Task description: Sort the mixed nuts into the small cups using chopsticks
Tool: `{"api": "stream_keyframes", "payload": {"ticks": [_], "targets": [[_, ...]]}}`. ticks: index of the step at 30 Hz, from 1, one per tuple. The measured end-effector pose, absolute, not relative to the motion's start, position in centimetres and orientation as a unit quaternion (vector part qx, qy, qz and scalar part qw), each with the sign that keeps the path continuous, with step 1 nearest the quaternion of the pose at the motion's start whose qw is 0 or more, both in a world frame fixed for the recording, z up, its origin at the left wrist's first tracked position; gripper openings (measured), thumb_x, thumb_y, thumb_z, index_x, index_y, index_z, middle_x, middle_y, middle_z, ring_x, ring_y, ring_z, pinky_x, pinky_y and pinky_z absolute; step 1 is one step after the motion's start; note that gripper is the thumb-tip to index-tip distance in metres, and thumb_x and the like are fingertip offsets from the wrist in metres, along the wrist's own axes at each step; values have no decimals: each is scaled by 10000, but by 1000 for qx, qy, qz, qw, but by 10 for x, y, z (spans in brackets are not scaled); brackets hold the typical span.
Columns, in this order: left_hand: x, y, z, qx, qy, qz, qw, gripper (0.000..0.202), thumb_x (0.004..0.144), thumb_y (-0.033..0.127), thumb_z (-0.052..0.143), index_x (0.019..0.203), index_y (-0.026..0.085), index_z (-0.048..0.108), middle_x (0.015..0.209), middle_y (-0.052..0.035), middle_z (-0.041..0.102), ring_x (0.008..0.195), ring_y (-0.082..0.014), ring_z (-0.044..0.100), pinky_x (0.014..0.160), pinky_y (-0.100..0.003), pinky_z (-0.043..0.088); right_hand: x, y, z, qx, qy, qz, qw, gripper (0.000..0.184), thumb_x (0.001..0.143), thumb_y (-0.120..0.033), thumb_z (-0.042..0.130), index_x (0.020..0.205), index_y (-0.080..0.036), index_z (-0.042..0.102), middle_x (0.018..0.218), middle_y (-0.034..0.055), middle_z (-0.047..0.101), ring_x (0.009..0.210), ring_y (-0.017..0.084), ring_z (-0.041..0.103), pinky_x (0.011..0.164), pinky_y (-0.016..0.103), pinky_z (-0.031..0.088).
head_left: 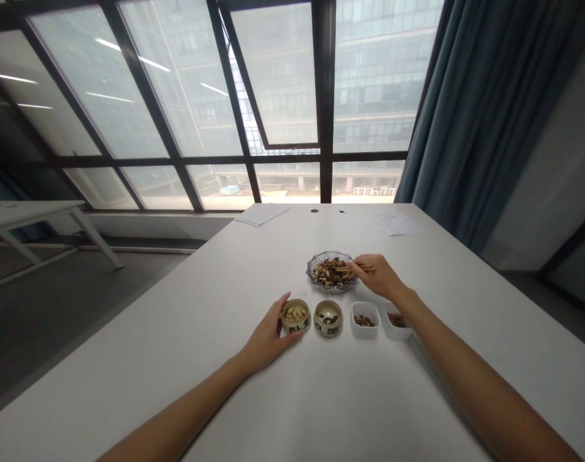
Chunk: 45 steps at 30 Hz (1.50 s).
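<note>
A glass bowl [316,266] of mixed nuts and seeds stands on the white table [321,398]. My right hand [380,276] is closed on a pair of wooden chopsticks [354,268] whose tips reach into the bowl. In front of the bowl stands a row of small dishes. My left hand [268,335] is cupped around the left round cup [296,316], which holds pale nuts. Beside it a second round cup [328,317] holds dark striped seeds. Two white square dishes [364,319] [396,321] hold brown pieces; my right wrist partly covers the right one.
Sheets of paper lie at the table's far edge, left [262,213] and right [397,223]. A small dark disc [314,210] sits between them. Another white table [27,215] stands at the left. Large windows and a blue curtain [480,115] are behind.
</note>
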State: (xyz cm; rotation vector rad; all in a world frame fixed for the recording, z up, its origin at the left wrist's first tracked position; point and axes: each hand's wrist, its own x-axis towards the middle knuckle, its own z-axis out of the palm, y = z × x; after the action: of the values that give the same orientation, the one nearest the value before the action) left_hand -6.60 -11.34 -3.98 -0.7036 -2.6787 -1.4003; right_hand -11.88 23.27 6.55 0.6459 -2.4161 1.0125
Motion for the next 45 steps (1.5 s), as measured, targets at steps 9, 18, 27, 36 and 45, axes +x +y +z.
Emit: {"api": "stream_keyframes", "payload": {"ticks": [9, 18, 27, 36, 45], "targets": [[-67, -114, -41, -226, -866, -446, 24, 927, 876, 416, 771, 1628, 226, 263, 1572, -171, 465, 1426, -331, 497, 1209, -498, 382, -120, 242, 69, 155, -826, 499, 212, 406, 956, -486, 645, 730, -166, 754, 657, 71, 754, 618, 231, 720, 571, 295, 516], [-67, -114, -43, -226, -863, -452, 21, 930, 877, 402, 775, 1629, 231, 256, 1565, -173, 475, 1427, -326, 500, 1215, -507, 378, -124, 240, 62, 148, -830, 485, 234, 398, 970, -480, 620, 754, -172, 750, 658, 72, 754, 611, 230, 708, 568, 297, 507], [-67, -115, -41, -224, -865, -449, 19, 943, 875, 444, 777, 1633, 232, 256, 1562, -169, 481, 1416, -334, 511, 1204, -499, 392, -126, 233, 53, 170, -843, 459, 224, 415, 982, -455, 589, 694, -182, 708, 650, 56, 728, 614, 219, 696, 561, 287, 482], [-65, -112, -37, -224, -857, -463, 23, 933, 855, 390, 790, 1623, 226, 287, 1528, -167, 519, 1388, -335, 533, 1198, -511, 398, -126, 234, 53, 177, -845, 444, 240, 422, 975, -461, 609, 665, -189, 695, 645, 55, 718, 618, 219, 687, 585, 297, 494], [-66, -114, -40, -225, -865, -448, 20, 930, 877, 446, 772, 1629, 245, 262, 1548, -154, 494, 1399, -328, 526, 1191, -489, 410, -126, 232, 51, 175, -853, 429, 240, 442, 982, -453, 601, 641, -187, 692, 632, 53, 721, 590, 201, 653, 584, 298, 447]]}}
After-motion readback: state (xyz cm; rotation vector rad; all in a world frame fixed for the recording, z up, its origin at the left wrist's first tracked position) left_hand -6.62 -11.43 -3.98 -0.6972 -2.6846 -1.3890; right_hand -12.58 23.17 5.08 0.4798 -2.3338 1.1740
